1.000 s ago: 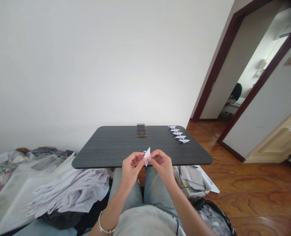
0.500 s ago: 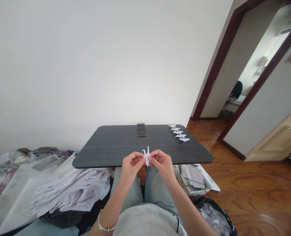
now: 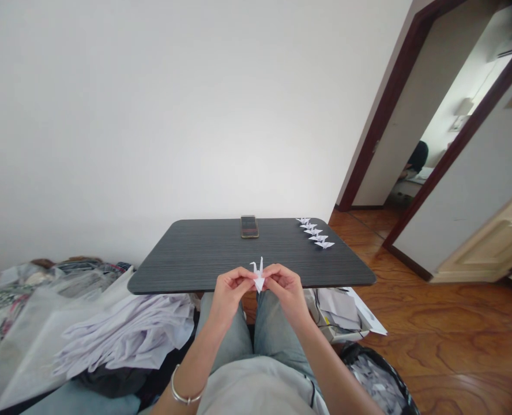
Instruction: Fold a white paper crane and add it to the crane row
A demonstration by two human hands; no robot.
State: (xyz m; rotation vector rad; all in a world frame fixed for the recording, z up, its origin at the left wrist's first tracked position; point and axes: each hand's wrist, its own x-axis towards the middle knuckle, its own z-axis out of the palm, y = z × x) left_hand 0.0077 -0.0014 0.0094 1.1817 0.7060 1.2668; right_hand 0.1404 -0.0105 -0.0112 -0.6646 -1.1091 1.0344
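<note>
Both my hands pinch a small white paper crane (image 3: 258, 275) just above the near edge of a dark grey table (image 3: 195, 256). My left hand (image 3: 230, 294) grips its left side with fingers curled. My right hand (image 3: 285, 288) grips its right side the same way. The crane's neck and tail point upward between my fingertips. A silver bracelet circles my left wrist.
Several finished white paper cranes (image 3: 317, 233) stand in a row at the table's far right. A phone (image 3: 249, 226) lies at the far edge. Crumpled white sheets (image 3: 121, 331) pile at the left, papers (image 3: 346, 314) and a black bin (image 3: 377, 380) at the right. A person sits beyond the doorway (image 3: 414, 164).
The folded paper has been pulled apart at its sides, and its thin neck and tail now stand up clearly. My hands stayed in nearly the same place.
</note>
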